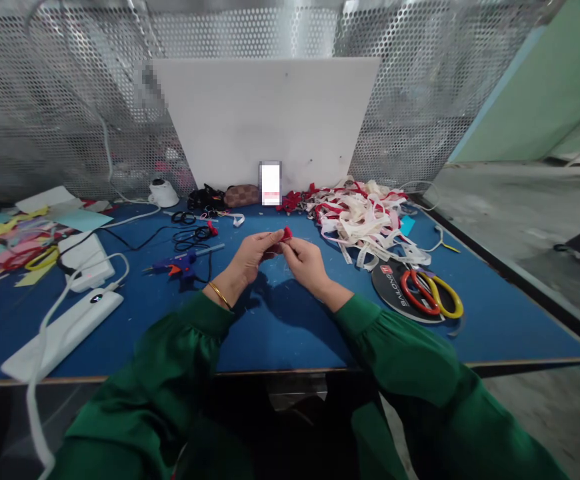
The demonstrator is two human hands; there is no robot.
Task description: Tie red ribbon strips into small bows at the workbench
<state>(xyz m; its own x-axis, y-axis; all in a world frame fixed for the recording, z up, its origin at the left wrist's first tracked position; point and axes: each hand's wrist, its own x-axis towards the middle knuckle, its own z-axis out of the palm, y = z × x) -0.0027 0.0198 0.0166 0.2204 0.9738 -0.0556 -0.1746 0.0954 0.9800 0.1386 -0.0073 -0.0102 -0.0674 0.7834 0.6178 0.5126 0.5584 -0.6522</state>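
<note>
Between my fingertips, above the blue tabletop (pixel 290 333), is a small red piece (pixel 287 233) that looks like folded ribbon or fabric; most of it is hidden. My left hand (pixel 251 257) pinches it from the left, thumb and fingers pressed together. From the other side my right hand (pixel 306 265) closes on it with bent fingers. Both hands nearly touch at this piece. Left of my left hand lies a blue glue gun (pixel 183 265) with an orange trigger. To the right, red-and-yellow-handled scissors (pixel 433 293) rest on a black round pad (pixel 390 287).
A heap of white and red ribbon strips (pixel 365 217) lies at the back right. A lit phone (pixel 271 183) leans on a white board (pixel 275 120). On the left are a white power strip (pixel 63 333), cables, a white box (pixel 86 257) and coloured sheets (pixel 5 243).
</note>
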